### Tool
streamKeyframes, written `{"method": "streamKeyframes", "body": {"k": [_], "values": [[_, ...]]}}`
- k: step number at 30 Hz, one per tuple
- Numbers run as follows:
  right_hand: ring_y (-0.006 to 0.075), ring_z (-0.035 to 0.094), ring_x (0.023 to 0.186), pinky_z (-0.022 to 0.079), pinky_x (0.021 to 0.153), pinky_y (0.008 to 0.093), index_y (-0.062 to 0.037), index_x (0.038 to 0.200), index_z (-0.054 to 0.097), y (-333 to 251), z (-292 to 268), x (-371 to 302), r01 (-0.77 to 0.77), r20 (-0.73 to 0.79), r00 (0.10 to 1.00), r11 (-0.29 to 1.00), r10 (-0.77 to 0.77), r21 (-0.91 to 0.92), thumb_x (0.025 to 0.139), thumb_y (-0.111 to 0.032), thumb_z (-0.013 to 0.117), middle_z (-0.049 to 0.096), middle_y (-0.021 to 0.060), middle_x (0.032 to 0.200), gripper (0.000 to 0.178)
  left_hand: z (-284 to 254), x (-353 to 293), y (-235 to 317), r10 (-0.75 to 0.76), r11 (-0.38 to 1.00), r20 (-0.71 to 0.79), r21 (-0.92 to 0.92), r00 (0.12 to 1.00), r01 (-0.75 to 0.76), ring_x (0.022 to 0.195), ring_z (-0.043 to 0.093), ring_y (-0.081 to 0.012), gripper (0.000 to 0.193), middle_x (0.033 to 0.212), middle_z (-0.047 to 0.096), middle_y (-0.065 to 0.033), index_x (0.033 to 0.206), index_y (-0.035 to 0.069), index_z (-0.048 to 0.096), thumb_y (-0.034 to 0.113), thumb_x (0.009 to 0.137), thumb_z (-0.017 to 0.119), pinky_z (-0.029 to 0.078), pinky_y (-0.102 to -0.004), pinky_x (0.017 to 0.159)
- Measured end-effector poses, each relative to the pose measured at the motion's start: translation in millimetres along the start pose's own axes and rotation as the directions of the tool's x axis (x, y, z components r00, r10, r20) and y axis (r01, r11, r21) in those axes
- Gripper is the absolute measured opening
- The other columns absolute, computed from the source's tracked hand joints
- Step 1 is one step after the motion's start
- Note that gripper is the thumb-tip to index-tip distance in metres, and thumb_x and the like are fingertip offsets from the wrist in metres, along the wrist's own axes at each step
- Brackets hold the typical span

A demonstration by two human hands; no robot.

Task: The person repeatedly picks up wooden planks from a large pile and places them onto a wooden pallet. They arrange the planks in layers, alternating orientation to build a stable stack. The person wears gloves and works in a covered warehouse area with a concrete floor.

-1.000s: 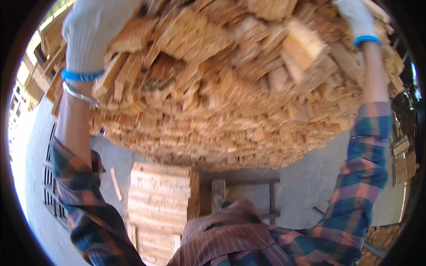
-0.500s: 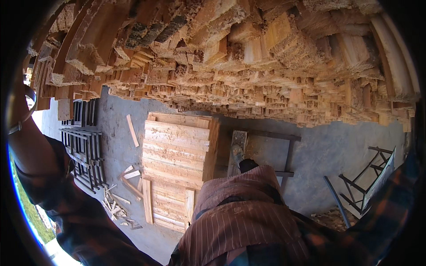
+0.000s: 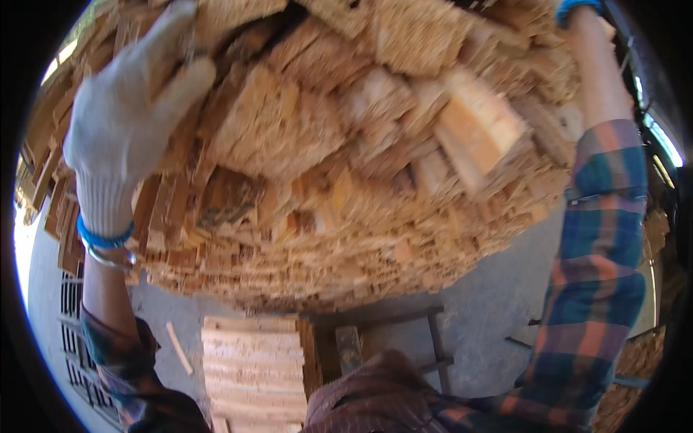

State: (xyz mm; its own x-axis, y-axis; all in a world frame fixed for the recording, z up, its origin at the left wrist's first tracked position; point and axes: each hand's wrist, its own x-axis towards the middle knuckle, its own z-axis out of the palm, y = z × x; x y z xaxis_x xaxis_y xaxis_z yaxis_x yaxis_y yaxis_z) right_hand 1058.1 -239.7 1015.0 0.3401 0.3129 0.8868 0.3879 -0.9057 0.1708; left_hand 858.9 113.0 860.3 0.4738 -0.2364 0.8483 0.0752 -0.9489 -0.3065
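Cut off by the top edge, the right hand is showing only a bright blue glove cuff (image 3: 577, 9) at the upper right, so its grip cannot be told. At the upper left, the left hand in a white knitted glove (image 3: 119, 126) is lying over a large heap of rough-sawn, light-brown wood pieces (image 3: 281, 130); its thumb and forefinger are standing wide apart, but what the other fingers are touching is hidden. The heap is filling the upper and middle frame, blurring in places, its pieces overlapping too densely for counting. Two plaid sleeves (image 3: 603, 238) are running up the sides, and one silver bracelet (image 3: 108, 256) is circling the left wrist. Below, one stack of pale flat boards (image 3: 253, 361) is being cropped by the bottom edge. One narrow wood strip (image 3: 179, 348) is lying left of it on the grey floor (image 3: 498, 289); one dark bar frame (image 3: 437, 339) is sitting partly hidden at lower centre.
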Motion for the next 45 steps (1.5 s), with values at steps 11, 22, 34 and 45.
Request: {"method": "streamKeyframes", "body": {"k": [11,22,34,45], "values": [[0.0365,0.057,0.116,0.054,0.086,0.0513,-0.0122,0.137,0.046,-53,-56,-70,-0.316,0.231,0.920,0.948,0.318,-0.047,0.074,-0.044,0.079,0.053,0.0222,0.124,0.077,-54,12,34,-0.255,0.962,0.269,-0.028,0.929,0.273,0.104,0.066,-0.0304,0.073,0.115,0.069,-0.0140,0.144,0.015,0.047,0.035,0.079,0.072,0.049,-0.0412,0.090],[0.0372,0.057,0.114,0.048,0.098,0.0464,-0.0185,0.141,0.050,-57,-105,-156,-0.282,-0.072,0.948,0.924,0.310,0.259,0.067,-0.029,0.084,0.055,0.0189,0.123,0.081,-64,-6,55,-0.487,0.607,-0.035,-0.732,0.873,0.309,0.099,0.070,-0.0235,0.054,0.108,0.073,-0.0156,0.135,0.004,0.058,0.019,0.084,0.069,0.053,-0.0334,0.092],[0.0338,0.060,0.104,0.051,0.088,0.0443,-0.0136,0.145,0.049,-71,-183,-239,0.008,-0.050,0.999,0.962,0.006,0.274,0.068,-0.047,0.085,0.055,0.0154,0.111,0.091,-18,125,217,-0.003,-0.823,0.710,-0.402,0.704,0.401,0.106,0.061,-0.0303,0.073,0.130,0.056,-0.0229,0.137,-0.002,0.048,0.043,0.086,0.075,0.051,-0.0439,0.092],[0.0322,0.066,0.108,0.054,0.090,0.0426,-0.0121,0.145,0.048,100,-126,-110,-0.250,0.044,0.967,0.968,0.250,-0.009,0.090,-0.060,0.059,0.065,0.0188,0.125,0.073,-24,132,241,-0.046,-0.882,0.658,-0.379,0.751,0.279,0.112,0.056,-0.0215,0.059,0.125,0.061,-0.0143,0.129,-0.003,0.057,0.034,0.087,0.075,0.044,-0.0335,0.099]]}}
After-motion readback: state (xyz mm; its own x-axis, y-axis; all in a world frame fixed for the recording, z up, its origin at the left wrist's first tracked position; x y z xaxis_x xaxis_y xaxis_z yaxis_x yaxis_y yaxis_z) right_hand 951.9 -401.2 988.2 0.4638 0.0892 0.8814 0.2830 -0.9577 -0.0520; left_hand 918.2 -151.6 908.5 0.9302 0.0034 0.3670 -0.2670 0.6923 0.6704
